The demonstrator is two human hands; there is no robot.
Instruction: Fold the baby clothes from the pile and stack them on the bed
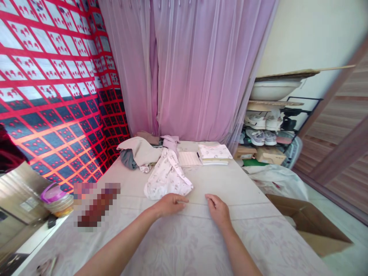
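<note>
Zero grip visible: left hand [171, 204] and right hand [219, 211] half-curled, left just beside the printed cloth [170, 179]. Best pinch opposite edges, pull evenly, smooth creases.

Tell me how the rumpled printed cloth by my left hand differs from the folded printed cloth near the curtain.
The rumpled cloth is loose and bunched; the folded cloth is a neat rectangle. The rumpled cloth lies by your left hand; the folded cloth lies farther back. Both are pale with a scattered print.
</note>
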